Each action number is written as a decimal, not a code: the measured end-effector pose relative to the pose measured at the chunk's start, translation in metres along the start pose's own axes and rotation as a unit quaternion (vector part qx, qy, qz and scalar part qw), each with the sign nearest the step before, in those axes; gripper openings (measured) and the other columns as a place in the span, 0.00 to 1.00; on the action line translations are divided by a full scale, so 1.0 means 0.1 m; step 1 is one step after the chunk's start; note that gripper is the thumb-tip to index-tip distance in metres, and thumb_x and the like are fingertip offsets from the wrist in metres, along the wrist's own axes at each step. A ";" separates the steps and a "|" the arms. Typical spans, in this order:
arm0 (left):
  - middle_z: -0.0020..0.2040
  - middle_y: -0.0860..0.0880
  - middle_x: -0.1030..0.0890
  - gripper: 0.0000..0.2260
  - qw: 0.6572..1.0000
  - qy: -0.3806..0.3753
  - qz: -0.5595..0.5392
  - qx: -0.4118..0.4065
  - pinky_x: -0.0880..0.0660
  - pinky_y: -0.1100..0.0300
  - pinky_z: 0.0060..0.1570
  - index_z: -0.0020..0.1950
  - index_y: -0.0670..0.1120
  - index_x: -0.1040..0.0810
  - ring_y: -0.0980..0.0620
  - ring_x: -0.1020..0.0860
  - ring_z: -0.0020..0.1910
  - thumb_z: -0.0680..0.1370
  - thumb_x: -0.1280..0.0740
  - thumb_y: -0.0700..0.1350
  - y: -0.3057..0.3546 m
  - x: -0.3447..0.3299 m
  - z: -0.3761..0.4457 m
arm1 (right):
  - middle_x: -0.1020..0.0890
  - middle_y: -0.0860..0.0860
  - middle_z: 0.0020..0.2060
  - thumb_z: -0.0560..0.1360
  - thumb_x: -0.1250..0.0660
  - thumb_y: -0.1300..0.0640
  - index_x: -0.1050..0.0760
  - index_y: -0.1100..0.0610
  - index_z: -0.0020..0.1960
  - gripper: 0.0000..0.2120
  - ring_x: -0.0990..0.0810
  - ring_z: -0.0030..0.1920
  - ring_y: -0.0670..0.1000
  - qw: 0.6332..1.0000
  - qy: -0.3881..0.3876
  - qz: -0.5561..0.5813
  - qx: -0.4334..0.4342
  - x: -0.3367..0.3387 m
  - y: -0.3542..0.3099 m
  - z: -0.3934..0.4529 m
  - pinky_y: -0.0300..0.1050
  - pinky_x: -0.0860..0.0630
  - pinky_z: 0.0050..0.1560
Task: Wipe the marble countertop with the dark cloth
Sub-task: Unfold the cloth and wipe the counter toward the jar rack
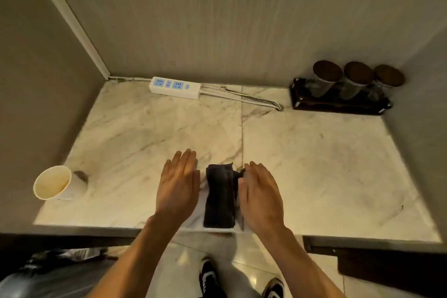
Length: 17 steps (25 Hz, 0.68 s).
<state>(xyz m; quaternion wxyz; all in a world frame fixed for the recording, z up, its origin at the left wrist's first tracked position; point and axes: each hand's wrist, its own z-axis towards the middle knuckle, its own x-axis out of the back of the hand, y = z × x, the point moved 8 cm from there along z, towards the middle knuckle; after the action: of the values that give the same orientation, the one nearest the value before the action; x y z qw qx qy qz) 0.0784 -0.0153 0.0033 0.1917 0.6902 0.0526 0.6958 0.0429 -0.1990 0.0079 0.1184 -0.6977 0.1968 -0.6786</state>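
Dark cloth (220, 197) lies folded at the near edge of the marble surface (314, 164), between the two hands; left hand (177, 186) flat, fingers spread, just beside the cloth and holding nothing; right hand (260, 197) also flat, its inner edge touching the cloth's right side, no grip closed on it. Risk, as judged: the cloth sits at the lip, so a careless pull could drag it to the floor. A wide leftward sweep could tip the paper cup (56, 182); far strokes could snag the power strip (175, 87).

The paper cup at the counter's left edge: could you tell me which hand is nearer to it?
Left. The left hand lies flat between the paper cup and the dark cloth; the right hand is beyond the cloth.
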 end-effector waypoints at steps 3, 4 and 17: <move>0.72 0.42 0.31 0.23 1.000 0.004 -0.001 0.027 0.45 0.47 0.73 0.72 0.42 0.34 0.42 0.37 0.73 0.81 0.52 0.50 -0.20 -0.11 -0.03 | 0.36 0.54 0.74 0.80 0.48 0.45 0.39 0.56 0.74 0.25 0.43 0.75 0.55 0.999 -0.018 -0.033 0.022 -0.29 -0.19 0.04 0.50 0.47 0.75; 0.73 0.42 0.32 0.24 0.999 -0.009 0.001 0.035 0.46 0.48 0.73 0.73 0.42 0.35 0.43 0.39 0.74 0.80 0.54 0.51 -0.25 -0.18 -0.08 | 0.37 0.54 0.75 0.80 0.47 0.45 0.40 0.56 0.74 0.26 0.44 0.75 0.55 0.998 -0.029 -0.042 0.034 -0.40 -0.27 0.03 0.50 0.48 0.75; 0.71 0.39 0.30 0.26 0.999 -0.035 0.020 0.024 0.44 0.47 0.72 0.71 0.40 0.33 0.42 0.36 0.73 0.78 0.53 0.50 -0.27 -0.61 -0.22 | 0.43 0.57 0.76 0.79 0.52 0.46 0.45 0.59 0.76 0.29 0.46 0.76 0.57 0.997 -0.023 -0.075 -0.006 -1.06 -0.45 -0.03 0.58 0.44 0.73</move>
<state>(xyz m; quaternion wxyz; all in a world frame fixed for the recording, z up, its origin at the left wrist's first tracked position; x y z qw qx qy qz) 0.0608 -0.0070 -0.0638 0.1630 0.7193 0.0492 0.6735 0.0444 -0.1123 -0.0678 0.0670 -0.7269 0.1452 -0.6679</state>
